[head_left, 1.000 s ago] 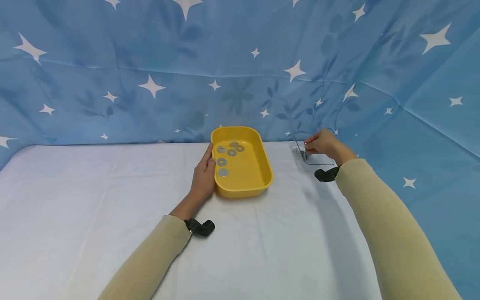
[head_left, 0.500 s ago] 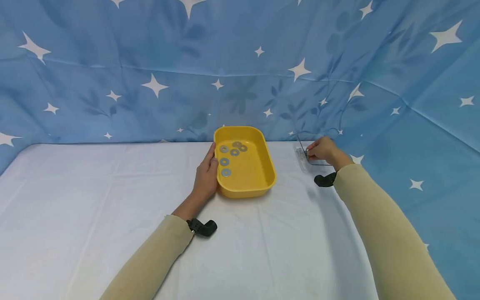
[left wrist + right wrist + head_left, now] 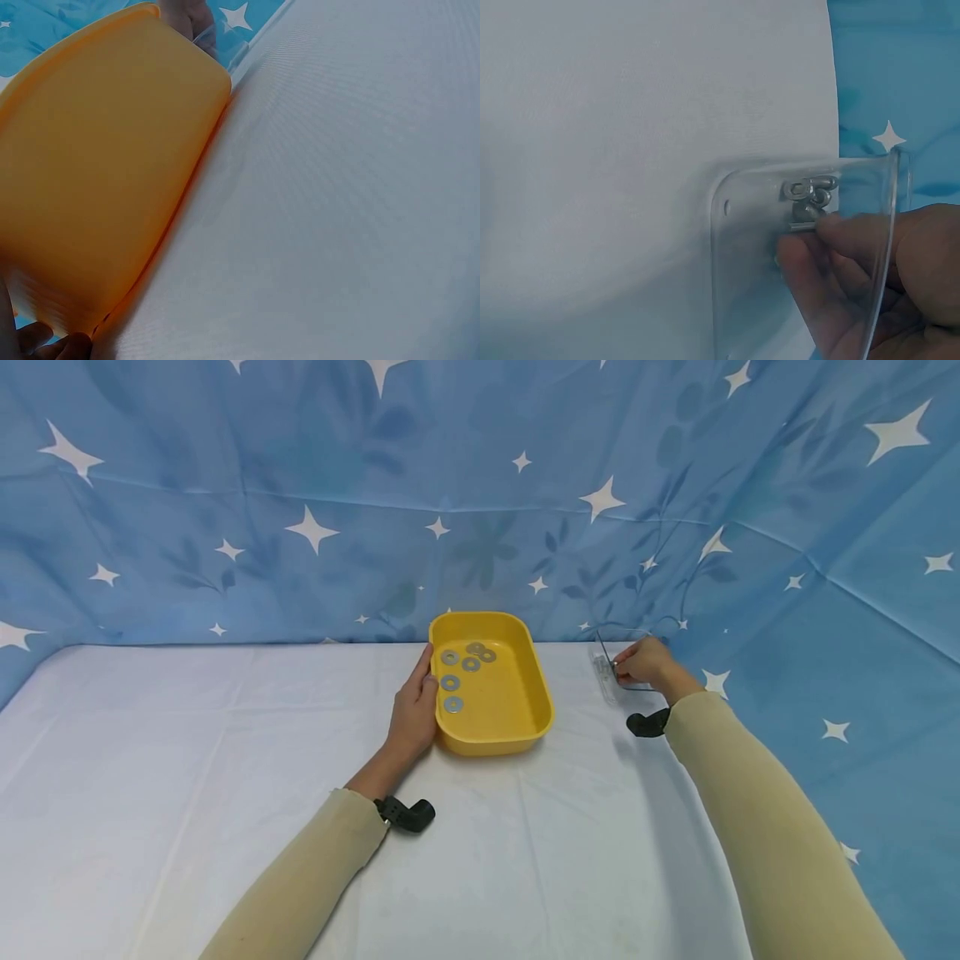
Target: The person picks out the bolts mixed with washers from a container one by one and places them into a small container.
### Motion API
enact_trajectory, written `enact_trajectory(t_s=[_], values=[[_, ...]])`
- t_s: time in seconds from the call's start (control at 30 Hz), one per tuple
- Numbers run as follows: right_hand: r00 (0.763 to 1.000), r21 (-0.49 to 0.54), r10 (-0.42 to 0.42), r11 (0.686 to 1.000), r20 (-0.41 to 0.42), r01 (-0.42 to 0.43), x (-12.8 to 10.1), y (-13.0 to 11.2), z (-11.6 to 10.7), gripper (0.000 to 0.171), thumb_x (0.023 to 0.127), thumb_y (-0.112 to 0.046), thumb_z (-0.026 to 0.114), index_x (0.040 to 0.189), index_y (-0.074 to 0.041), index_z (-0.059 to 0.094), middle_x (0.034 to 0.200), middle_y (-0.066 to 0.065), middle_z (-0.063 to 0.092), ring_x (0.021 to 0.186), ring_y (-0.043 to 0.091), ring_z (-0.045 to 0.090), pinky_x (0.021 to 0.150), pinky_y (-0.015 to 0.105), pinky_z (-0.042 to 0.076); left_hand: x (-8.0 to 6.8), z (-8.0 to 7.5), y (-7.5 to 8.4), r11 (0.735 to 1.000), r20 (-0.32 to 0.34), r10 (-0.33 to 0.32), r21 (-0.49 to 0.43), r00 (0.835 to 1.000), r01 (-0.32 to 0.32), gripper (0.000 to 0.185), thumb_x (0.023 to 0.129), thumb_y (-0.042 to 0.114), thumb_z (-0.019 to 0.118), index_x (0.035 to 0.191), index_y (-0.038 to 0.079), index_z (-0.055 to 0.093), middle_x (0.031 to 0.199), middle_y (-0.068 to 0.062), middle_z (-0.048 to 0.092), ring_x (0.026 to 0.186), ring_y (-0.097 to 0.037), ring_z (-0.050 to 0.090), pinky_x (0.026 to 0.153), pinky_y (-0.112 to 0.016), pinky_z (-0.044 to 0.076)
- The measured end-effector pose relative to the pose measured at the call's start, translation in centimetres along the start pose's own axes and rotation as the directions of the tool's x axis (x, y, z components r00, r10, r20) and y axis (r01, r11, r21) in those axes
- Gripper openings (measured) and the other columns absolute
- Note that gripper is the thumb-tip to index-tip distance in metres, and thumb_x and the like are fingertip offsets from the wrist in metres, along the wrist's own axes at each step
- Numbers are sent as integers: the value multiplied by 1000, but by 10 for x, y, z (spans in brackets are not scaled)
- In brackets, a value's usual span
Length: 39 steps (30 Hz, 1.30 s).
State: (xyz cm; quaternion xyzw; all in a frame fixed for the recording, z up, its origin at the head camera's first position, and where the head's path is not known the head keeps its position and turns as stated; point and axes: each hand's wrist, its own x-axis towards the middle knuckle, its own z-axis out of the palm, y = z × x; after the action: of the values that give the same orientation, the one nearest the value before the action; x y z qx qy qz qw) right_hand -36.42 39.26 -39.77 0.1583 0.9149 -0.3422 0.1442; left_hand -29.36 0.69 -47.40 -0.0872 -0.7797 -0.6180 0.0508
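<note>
A yellow plastic tray (image 3: 517,710) stands mid-table in the head view, with several flat metal washers (image 3: 453,704) along its left side and far end. My left hand (image 3: 412,718) holds the tray's left side, thumb by the rim; its fingertips (image 3: 73,346) show at the tray's lower edge in the left wrist view. To the right, my right hand (image 3: 643,662) reaches into a clear plastic box (image 3: 606,681). There its thumb and fingers pinch a small silvery metal piece (image 3: 802,226), mostly covered by the fingertips. Other shiny metal pieces (image 3: 810,189) lie just beyond, seen through the plastic.
A white cloth (image 3: 187,777) covers the table. Behind it and along the right side hangs a blue curtain (image 3: 480,485) with white stars; the clear box is close to it. Each wrist wears a black camera mount (image 3: 405,814) below the sleeve.
My right hand has lowered slightly into the clear box, fingers still together at the metal pieces. The left hand stays on the tray; the whole view has shifted a little.
</note>
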Motion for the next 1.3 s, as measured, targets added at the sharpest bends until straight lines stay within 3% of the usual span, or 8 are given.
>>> enact_trajectory(t_s=[0.27, 0.57, 0.7, 0.83, 0.93, 1.03, 1.17, 1.3], values=[[999, 23, -11, 1000, -49, 12, 1, 3, 5, 19, 95, -3, 62, 110, 7, 63, 84, 7, 65, 60, 6, 64, 66, 26, 60, 2, 0, -4, 1000, 3, -1, 10, 1000, 1, 56, 106, 30, 28, 161, 34, 22, 166, 13, 27, 154, -9, 26, 127, -38, 24], [997, -1, -43, 999, -66, 43, -4, 10, 3, 25, 96, -4, 60, 116, 10, 62, 107, 20, 62, 68, 8, 65, 68, 26, 59, 0, 0, -5, 1000, 9, 1, 12, 1000, -1, 56, 106, 28, 28, 162, 34, 22, 166, 13, 26, 155, -9, 24, 127, -38, 23], [994, 1, -69, 998, -83, 70, -9, 10, 3, 30, 99, -6, 56, 123, 11, 62, 115, 23, 63, 77, 14, 67, 73, 28, 59, 0, -3, -6, 1000, 4, -2, 28, 1000, 2, 57, 106, 31, 28, 162, 34, 22, 167, 13, 26, 155, -10, 25, 127, -38, 23], [990, -1, -111, 994, -88, 111, -19, 4, 3, 37, 101, -10, 53, 131, 11, 58, 127, 28, 59, 99, 30, 68, 90, 41, 58, 1, -5, -8, 999, -10, -13, 40, 1000, 13, 57, 105, 31, 28, 162, 33, 23, 167, 11, 28, 155, -11, 25, 127, -39, 24], [984, -9, -156, 988, -86, 156, -29, -1, -2, 41, 103, -13, 50, 136, 12, 54, 134, 32, 55, 115, 43, 63, 100, 50, 54, 2, -5, -8, 1000, -3, -19, 0, 1000, 19, 58, 105, 30, 29, 163, 27, 23, 166, 5, 33, 154, -14, 30, 127, -40, 26], [972, -44, -213, 977, -96, 210, -39, -9, -8, 44, 104, -18, 48, 137, 11, 53, 136, 34, 55, 120, 46, 60, 103, 53, 52, 5, -7, -7, 999, 10, -44, -20, 999, 45, 59, 105, 31, 32, 162, 22, 25, 161, -3, 42, 150, -19, 38, 125, -42, 30], [959, -119, -263, 961, -102, 251, -51, -19, -10, 47, 104, -29, 51, 134, 7, 59, 133, 31, 61, 118, 44, 63, 99, 52, 54, 9, -19, 0, 991, 61, -114, 81, 992, 109, 57, 105, 36, 34, 160, 21, 34, 157, -7, 48, 144, -26, 47, 121, -46, 36], [950, -197, -299, 940, -89, 278, -62, -28, -7, 46, 102, -34, 55, 130, 2, 64, 128, 27, 65, 112, 42, 64, 89, 48, 56, 13, -40, 12, 960, 153, -174, 247, 973, 132, 55, 107, 39, 32, 157, 19, 39, 160, -9, 44, 148, -31, 41, 121, -51, 33]])
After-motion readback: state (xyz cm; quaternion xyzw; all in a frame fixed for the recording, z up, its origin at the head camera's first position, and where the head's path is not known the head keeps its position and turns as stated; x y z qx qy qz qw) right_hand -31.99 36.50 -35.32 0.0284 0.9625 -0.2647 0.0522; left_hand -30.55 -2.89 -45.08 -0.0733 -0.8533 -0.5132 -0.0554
